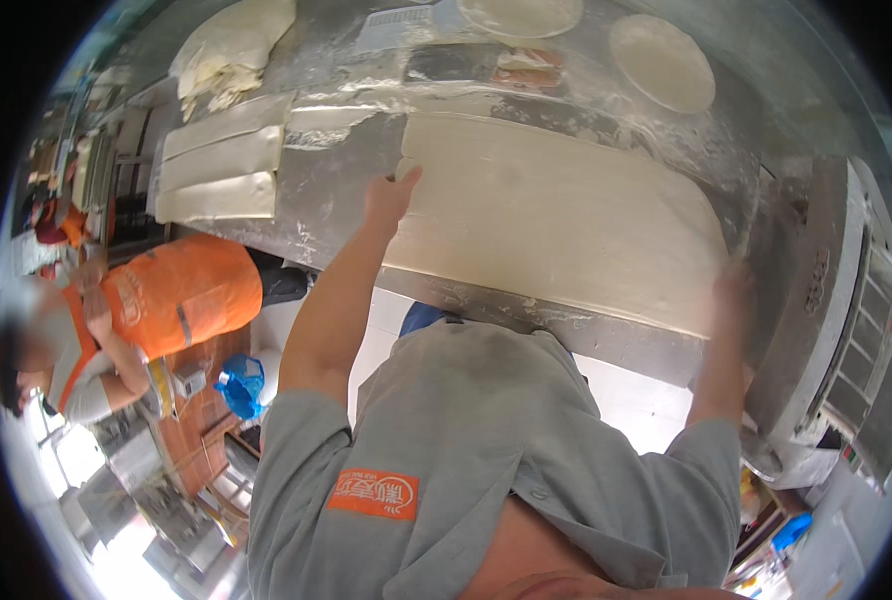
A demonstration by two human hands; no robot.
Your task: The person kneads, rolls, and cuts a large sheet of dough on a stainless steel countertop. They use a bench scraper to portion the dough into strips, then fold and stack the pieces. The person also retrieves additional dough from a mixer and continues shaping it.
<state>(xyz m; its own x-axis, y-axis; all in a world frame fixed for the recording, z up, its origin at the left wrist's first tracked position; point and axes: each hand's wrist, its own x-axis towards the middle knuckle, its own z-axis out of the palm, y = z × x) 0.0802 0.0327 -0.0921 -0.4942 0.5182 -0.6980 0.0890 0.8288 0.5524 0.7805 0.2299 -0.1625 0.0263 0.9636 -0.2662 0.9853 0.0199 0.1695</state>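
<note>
A broad, thin sheet of pale dough lies across the floured metal worktop before me. My left hand is at the sheet's left edge, its thumb and fingers pinching the dough there. At the right end of the sheet is my right hand, blurred; whether its fingers grip the edge is unclear. Folded dough strips lie side by side to the left, with a crumpled mass of dough behind them.
Two round, flour-dusted pieces lie at the back, near a dark tray-like recess. A white machine stands close on the right. To the left is a person in an orange apron. The worktop's front edge runs before my body.
</note>
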